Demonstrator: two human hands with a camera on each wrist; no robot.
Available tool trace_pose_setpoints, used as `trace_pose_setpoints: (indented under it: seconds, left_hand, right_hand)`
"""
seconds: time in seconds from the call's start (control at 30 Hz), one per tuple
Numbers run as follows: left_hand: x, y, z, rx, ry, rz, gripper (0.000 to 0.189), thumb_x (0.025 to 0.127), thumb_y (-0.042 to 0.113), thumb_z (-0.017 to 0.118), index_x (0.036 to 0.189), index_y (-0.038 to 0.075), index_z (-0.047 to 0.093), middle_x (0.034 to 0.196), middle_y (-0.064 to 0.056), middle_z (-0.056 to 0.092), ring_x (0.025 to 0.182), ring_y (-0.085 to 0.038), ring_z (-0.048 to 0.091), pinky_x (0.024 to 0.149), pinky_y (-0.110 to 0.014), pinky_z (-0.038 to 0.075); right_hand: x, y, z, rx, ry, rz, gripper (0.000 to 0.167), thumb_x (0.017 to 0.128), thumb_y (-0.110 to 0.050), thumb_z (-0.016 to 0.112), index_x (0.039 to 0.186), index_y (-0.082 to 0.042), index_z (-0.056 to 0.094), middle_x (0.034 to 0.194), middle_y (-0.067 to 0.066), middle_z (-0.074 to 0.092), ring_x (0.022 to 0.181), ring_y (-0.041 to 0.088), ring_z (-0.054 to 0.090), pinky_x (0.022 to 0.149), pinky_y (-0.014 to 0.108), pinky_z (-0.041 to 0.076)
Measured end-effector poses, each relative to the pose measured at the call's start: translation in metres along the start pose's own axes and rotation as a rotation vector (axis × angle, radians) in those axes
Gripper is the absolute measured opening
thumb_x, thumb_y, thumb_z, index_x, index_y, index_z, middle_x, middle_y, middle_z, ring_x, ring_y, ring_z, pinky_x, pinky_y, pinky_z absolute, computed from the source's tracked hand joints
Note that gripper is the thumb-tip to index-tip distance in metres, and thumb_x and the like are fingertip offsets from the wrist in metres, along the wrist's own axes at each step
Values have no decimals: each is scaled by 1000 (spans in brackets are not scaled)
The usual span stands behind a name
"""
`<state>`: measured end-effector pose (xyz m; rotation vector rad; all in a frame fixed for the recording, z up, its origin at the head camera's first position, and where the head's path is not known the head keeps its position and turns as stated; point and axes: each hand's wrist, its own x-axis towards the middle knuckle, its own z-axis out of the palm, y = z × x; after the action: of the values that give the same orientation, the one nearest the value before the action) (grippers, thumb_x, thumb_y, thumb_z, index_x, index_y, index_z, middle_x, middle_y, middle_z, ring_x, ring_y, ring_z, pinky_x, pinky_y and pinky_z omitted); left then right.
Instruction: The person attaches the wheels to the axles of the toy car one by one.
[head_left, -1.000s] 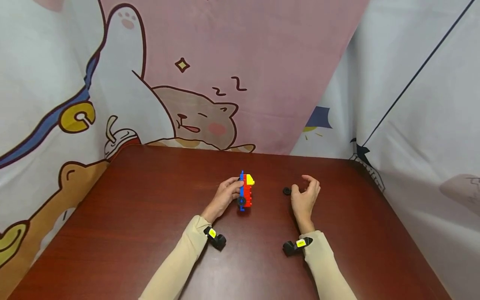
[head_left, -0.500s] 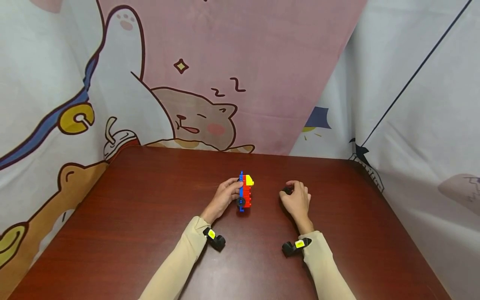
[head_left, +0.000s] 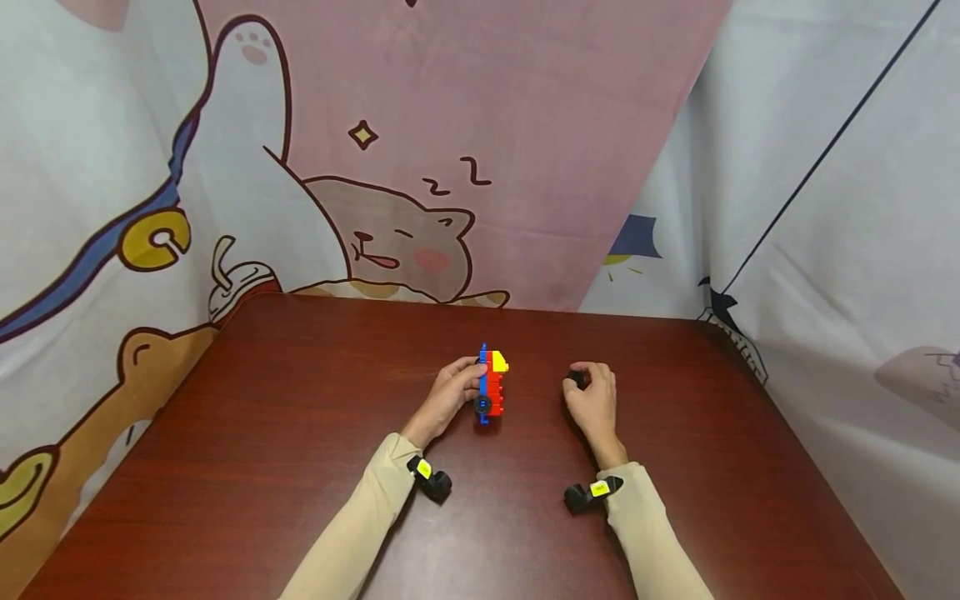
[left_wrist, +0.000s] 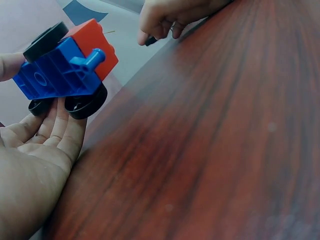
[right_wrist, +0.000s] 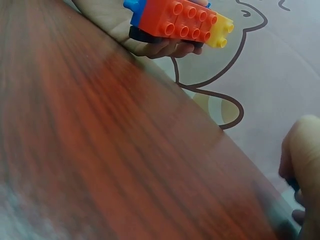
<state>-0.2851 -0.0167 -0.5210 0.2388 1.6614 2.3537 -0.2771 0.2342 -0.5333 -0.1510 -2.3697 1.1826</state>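
Observation:
My left hand (head_left: 442,400) grips a toy block car (head_left: 495,390), tipped on its side above the table. It has a blue base (left_wrist: 55,72), red studded blocks (right_wrist: 175,21) and a yellow block (right_wrist: 220,35) at one end. The left wrist view shows its underside, with black wheels (left_wrist: 86,104) fitted and the thumb and fingers on opposite sides. To the right, my right hand (head_left: 596,404) pinches a loose black wheel (head_left: 577,378) between thumb and index finger, close over the table. Fingers hide most of that wheel in both wrist views.
A dark red-brown wooden table (head_left: 300,467) lies under both hands. Cloth with cartoon animals (head_left: 420,233) hangs behind its far edge, and white cloth (head_left: 840,292) hangs along the right. Each wrist wears a small black camera (head_left: 432,481).
My right hand has moved slightly left to the loose wheel, and its spread fingers have closed on it. My left hand and the toy car stay in place.

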Motion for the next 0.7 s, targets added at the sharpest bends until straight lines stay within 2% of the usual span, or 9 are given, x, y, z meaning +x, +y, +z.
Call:
trace_pose_setpoints:
  seconds: [0.2,0.43,0.7]
  left_hand:
    - [0,1,0,13,9,-13,34,99,18,58,125,-4,52,89,2,67,74,-9,62,72,-22,54]
    - [0,2,0,20,2,-16,38,99,18,58,129,-5,50,90,3,67,75,-9,62,73,-22,53]
    - [-1,1,0,22,3,-9,38,98,17,57,128,-5,51,89,2,66,75,-9,62,72,-22,53]
  right_hand:
    - [-1,0,0,89,66,-118,27,79,-1,63,104,2,69,109,17,60,102,33,49,87,40,37]
    - [-4,-1,3,188,114,-297,28,77,5,62,104,4,69,106,18,59,94,28,47,79,32,35]
    - [-6,-4,9,204,137,-384,30,75,9,61,103,3,69,106,18,59,93,27,46,77,28,33]
